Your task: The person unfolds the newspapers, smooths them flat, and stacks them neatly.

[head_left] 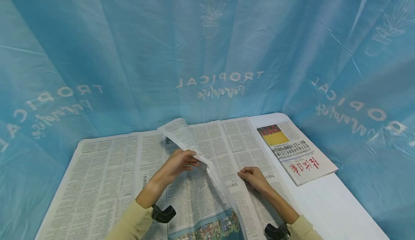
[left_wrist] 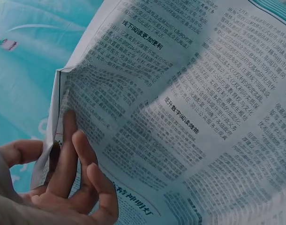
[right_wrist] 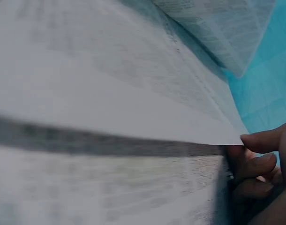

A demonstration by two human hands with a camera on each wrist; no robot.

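A large newspaper (head_left: 103, 175) lies spread across the table, and one of its pages (head_left: 181, 135) is lifted, with its far corner folded over. My left hand (head_left: 179, 162) pinches this raised page near the middle of the spread. In the left wrist view, the page edge runs between the thumb and the fingers (left_wrist: 65, 159). Further right, my right hand (head_left: 256, 180) pinches the edge of a sheet between thumb and index finger. The right wrist view shows that sheet (right_wrist: 133, 108) held slightly above the print below. A colour picture shows low on the spread.
A folded newspaper (head_left: 301, 160) with red lettering lies on the white table (head_left: 327, 200) at the right. Blue curtains (head_left: 155, 52) with printed words hang behind the table and at both sides. Each wrist carries a black strap device (head_left: 163, 214).
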